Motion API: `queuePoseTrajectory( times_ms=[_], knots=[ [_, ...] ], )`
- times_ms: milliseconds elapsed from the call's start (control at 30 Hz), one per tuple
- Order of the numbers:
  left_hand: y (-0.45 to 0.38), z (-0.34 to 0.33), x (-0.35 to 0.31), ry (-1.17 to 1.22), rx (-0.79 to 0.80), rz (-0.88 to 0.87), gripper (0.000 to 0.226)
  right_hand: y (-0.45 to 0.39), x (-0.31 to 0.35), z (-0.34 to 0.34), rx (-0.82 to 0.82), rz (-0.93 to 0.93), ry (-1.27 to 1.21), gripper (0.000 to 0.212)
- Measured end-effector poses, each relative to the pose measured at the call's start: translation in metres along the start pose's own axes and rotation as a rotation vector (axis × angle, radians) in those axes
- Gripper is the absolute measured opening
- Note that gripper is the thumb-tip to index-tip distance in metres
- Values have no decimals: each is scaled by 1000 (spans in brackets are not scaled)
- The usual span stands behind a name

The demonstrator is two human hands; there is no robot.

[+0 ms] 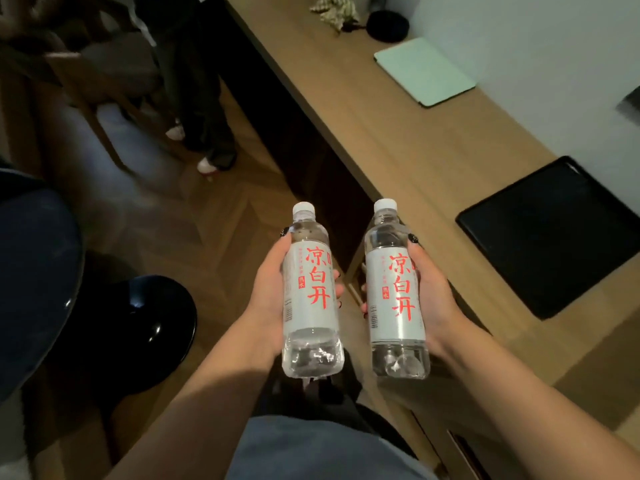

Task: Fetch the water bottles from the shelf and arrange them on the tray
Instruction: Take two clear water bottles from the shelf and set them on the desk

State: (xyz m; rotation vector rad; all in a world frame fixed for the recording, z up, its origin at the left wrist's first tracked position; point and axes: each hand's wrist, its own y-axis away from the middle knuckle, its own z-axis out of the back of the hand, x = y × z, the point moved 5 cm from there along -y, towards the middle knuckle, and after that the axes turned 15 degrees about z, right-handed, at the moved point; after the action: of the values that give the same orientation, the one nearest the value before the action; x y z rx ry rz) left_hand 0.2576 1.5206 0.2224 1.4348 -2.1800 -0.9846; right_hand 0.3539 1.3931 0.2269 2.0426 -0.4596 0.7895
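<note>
Bottles, two (310,292) (394,296), one tray (554,233), two hands (268,289) (433,292)

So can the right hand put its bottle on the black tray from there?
Probably yes. The right hand holds its bottle beside the counter, and the black tray lies bare with nothing between them.

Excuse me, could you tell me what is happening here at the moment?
A person is carrying two clear plastic water bottles with white labels and red lettering, one in each hand. The left hand grips the left bottle, and the right hand grips the right bottle; both are capped and held roughly upright over the floor. A flat black rectangular tray lies on the long wooden counter to the right, with no bottles on it yet.
</note>
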Motion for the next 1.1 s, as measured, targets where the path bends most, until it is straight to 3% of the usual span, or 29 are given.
queuePoseTrajectory(
  times_ms=[233, 533, 667, 833, 1100],
  knots=[
    [-59, -49, -95, -152, -22, 179, 51, -70, 55, -11, -137, 60, -156, 47],
    [-129, -110, -202, -376, -124, 244, 62, -133, 110, -12, -392, 227, -434, 43],
    [-160, -135, -222, -392, -120, 290, 60, -146, 122, 4, -492, 336, -457, 42],
    [-195, -163, -231, -561, -46, 292, 55, -160, 136, 32, -574, 332, -413, 43],
    [-244, -222, -248, -745, -55, 237, 39, -181, 201, 71, -567, 334, -496, 42]
  ],
)
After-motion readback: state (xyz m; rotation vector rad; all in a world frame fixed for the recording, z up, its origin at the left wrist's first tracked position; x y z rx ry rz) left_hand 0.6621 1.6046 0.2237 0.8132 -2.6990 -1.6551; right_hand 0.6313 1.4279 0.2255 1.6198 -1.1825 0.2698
